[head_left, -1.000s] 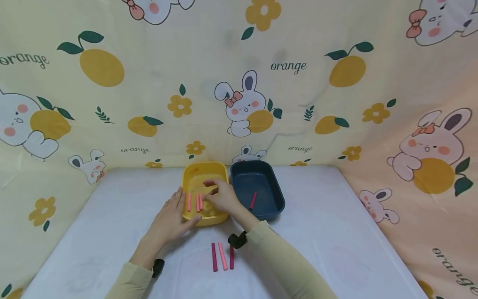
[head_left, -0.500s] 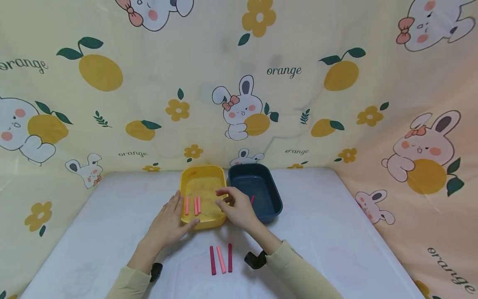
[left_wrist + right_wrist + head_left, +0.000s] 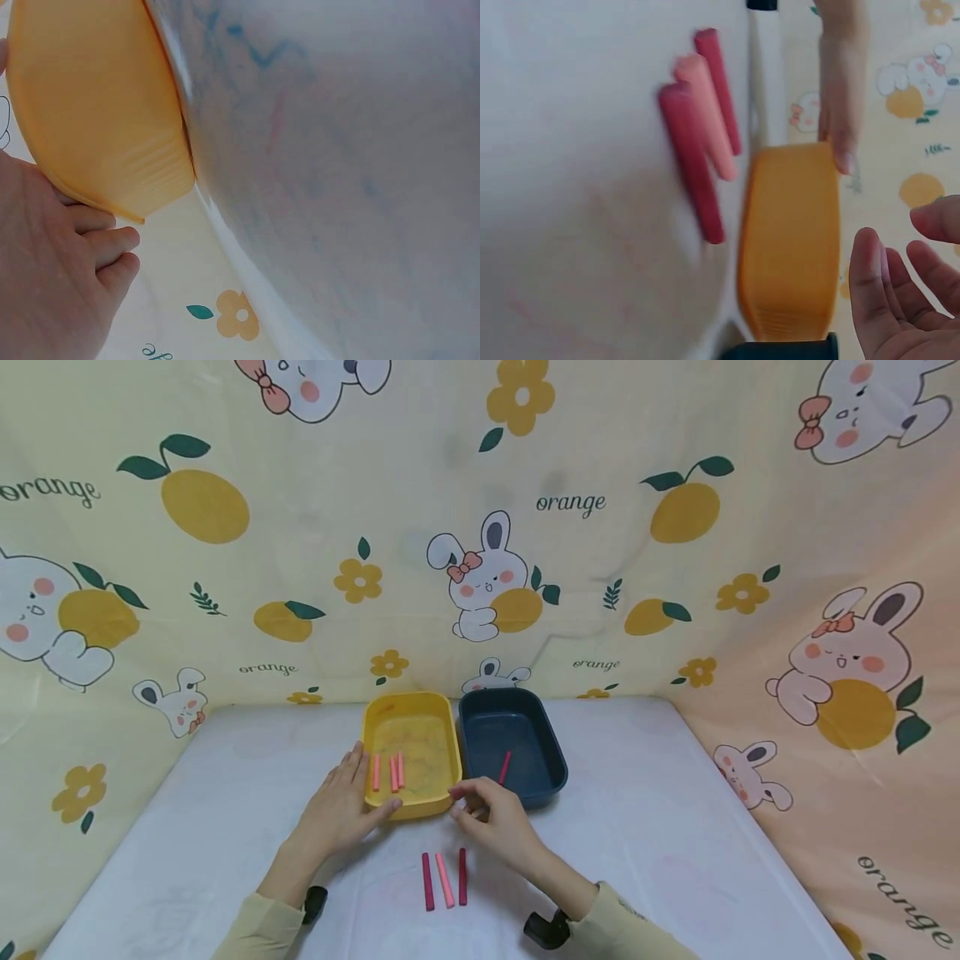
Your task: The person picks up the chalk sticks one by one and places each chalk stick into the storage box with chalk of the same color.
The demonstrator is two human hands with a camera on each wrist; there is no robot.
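In the head view my left hand rests against the near left corner of a yellow plastic tub, fingers along the side and thumb at the front. Inside the tub lie three pale pink sticks, like chalk or crayons. My right hand hovers just before the two tubs with fingers loosely bent; the right wrist view shows nothing between them. Beside the yellow tub, a dark blue tub contains one dark red stick, partly hidden by the right hand.
On the white table, nearer me, lie a dark red stick, a pink stick and another dark red stick. A patterned cloth hangs behind and around the sides.
My right hand has come out of the yellow tub and drawn back toward me and to the right. The left hand stays at the tub's corner.
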